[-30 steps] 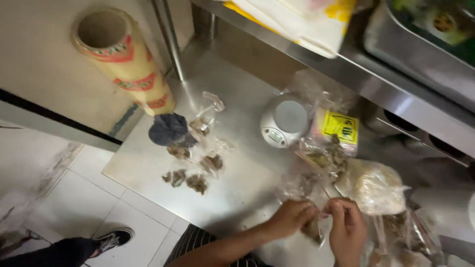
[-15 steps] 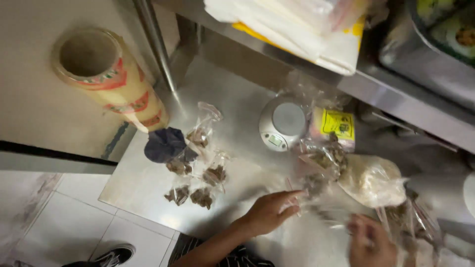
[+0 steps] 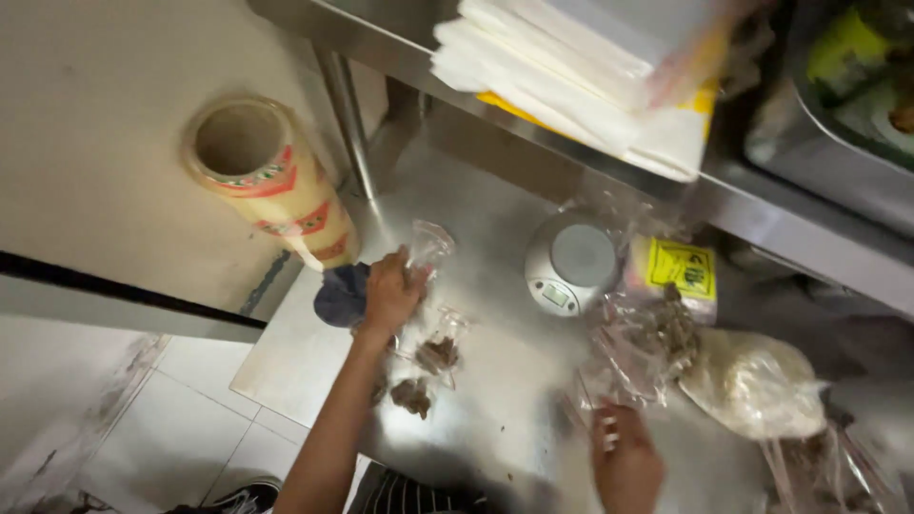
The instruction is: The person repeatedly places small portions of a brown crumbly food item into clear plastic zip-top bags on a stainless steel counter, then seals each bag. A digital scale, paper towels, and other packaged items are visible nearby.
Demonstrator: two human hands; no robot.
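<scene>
Your left hand [image 3: 390, 295] reaches far across the table [image 3: 286, 366], fingers closed around a small clear bag [image 3: 428, 246] to set it beside the other filled bags [image 3: 428, 366]. Your right hand [image 3: 624, 462], blurred, seems to pinch loose bags [image 3: 628, 366] near the scale [image 3: 569, 262].

Your left hand [image 3: 390, 293] is covering part of the small clear bag [image 3: 426, 249] and the dark cloth [image 3: 340, 293], so its grip is staying unclear. Motion blur is smearing your right hand [image 3: 624, 462], which the bottom edge is cutting off, so whether its fingers are pinching the crumpled plastic bags [image 3: 633, 357] is impossible to tell. The right edge is cropping the metal tray [image 3: 838, 143].
</scene>
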